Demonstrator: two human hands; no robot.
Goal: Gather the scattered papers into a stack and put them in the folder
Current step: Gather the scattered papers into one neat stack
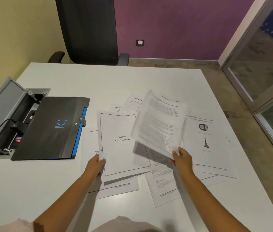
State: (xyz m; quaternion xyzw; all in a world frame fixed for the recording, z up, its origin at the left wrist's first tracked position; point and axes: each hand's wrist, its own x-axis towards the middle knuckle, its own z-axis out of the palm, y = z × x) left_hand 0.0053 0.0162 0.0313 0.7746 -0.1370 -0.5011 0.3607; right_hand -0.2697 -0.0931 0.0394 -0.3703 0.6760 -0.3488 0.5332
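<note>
left hand (96,165): grips "Chapter 4 SWOT Analysis" sheet (122,143) at its near-left corner
right hand (181,158): pinches blurred raised sheet (159,124)
folder (52,128): closed, table's (99,81) left edge

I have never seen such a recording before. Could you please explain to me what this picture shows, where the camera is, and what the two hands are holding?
There is no machine here: a person works with two bare hands. The one picture comes from a camera worn on the person's head, looking forward and down.

The left hand holds a page titled "Chapter 4 SWOT Analysis" by its lower left corner. The right hand pinches a blurred, lifted sheet at its bottom edge.

More loose papers lie scattered on the white table. On the left lies a closed black folder with blue edges, partly over an open cable box in the table. A black chair stands behind.
</note>
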